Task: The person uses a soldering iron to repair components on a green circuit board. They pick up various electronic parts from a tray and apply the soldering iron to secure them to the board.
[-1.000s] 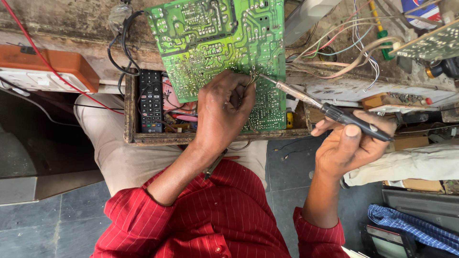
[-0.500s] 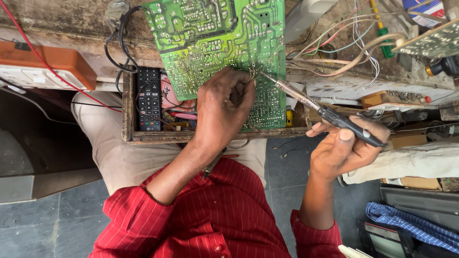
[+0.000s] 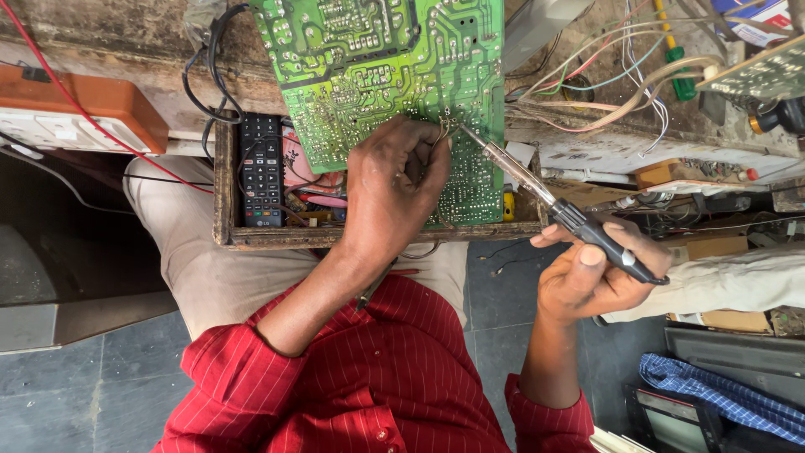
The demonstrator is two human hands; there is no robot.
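**Two hands, one solder joint**

The green printed circuit board (image 3: 377, 75) is propped over a wooden tray (image 3: 225, 201) on the counter. A thin wire is pinched against it by the left hand (image 3: 390, 193). The black-handled soldering iron (image 3: 553, 205) is gripped by the right hand (image 3: 591, 277), angled up-left, tip at that same spot.

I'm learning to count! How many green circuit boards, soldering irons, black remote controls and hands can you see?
Green circuit boards: 2, the large green circuit board and a smaller one at the far right edge
Black-handled soldering iron: 1
Black remote control: 1
Hands: 2, left hand and right hand
Total: 6
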